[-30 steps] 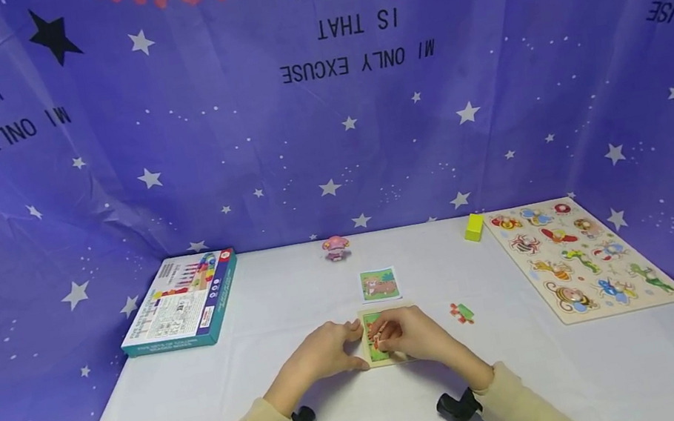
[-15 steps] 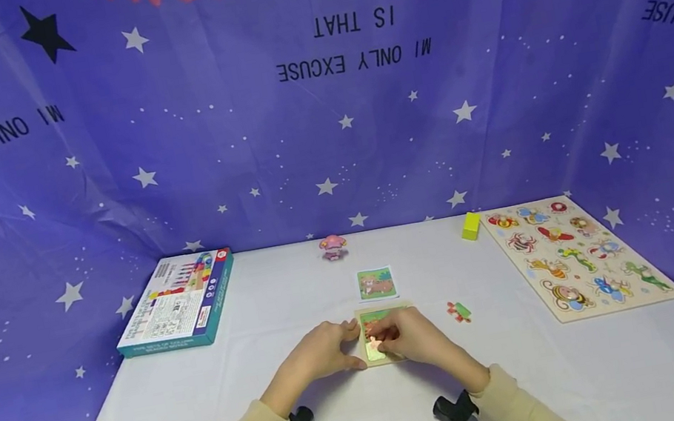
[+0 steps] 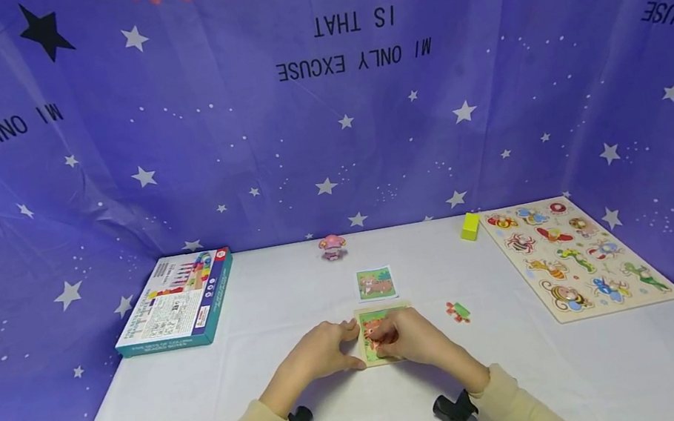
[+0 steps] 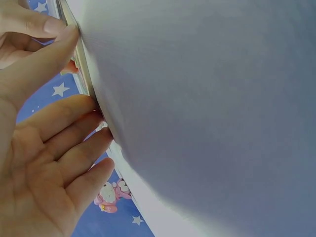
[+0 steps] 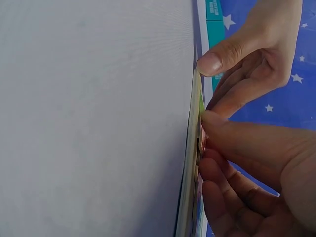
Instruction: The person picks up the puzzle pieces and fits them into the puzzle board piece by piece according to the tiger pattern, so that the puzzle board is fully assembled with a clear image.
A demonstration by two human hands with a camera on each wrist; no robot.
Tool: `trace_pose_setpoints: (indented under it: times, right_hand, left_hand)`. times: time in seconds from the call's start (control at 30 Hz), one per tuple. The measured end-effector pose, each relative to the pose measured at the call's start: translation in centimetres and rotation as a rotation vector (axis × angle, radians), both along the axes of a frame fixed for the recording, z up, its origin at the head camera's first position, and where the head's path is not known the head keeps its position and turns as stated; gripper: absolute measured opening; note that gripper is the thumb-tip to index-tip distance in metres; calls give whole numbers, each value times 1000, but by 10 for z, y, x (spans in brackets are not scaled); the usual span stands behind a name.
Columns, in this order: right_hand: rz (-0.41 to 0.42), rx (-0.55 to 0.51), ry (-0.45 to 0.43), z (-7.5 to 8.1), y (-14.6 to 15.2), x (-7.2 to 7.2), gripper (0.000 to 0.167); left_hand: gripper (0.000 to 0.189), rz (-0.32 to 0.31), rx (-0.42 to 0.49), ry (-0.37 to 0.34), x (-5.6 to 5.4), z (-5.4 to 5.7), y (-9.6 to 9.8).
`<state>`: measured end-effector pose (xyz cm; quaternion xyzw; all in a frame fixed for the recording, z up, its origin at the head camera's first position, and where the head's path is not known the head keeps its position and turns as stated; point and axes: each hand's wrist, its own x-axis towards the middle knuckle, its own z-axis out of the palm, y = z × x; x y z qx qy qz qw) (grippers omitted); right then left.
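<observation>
A small wooden jigsaw board (image 3: 369, 365) with a green and orange animal picture lies in front of the person. At its left edge, the left hand (image 3: 324, 350) rests its thumb and fingertips, with the fingers fairly straight in the left wrist view. Over the board's right half, the right hand (image 3: 415, 336) pinches a jigsaw piece (image 5: 203, 138) between thumb and fingers, right at the board's surface. That hand hides much of the picture and most of the piece. Loose jigsaw pieces (image 3: 459, 312), green and red, lie to the right of the board.
A picture card (image 3: 375, 284) lies just behind the board. Farther back stand a pink toy figure (image 3: 333, 247) and a yellow block (image 3: 471, 227). A boxed toy set (image 3: 176, 303) is at left, a wooden insect puzzle (image 3: 578, 258) at right. Purple cloth (image 3: 277, 176) hangs behind the white table.
A shiny glare on the picture under the right fingertips half a second ago is gone, and orange artwork shows there now. Both hands stay in nearly the same place.
</observation>
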<state>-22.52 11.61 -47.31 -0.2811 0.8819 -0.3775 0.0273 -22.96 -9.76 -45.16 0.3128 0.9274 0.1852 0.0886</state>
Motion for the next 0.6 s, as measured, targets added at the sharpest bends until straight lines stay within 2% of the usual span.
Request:
trace_pose_setpoints:
  times: [0.13, 0.33, 0.47, 0.6]
  right_hand:
    - [8, 37, 12, 1, 3, 0, 22]
    - [68, 50, 60, 1, 7, -5, 20]
    - [110, 47, 66, 0, 10, -9, 17]
    - [144, 48, 54, 2, 15, -11, 23]
  left_hand:
    - [65, -1, -6, 4, 0, 0, 1]
    - [66, -5, -12, 11, -1, 0, 1]
    - [66, -2, -13, 9, -1, 0, 1]
    - [65, -2, -2, 6, 0, -1, 1]
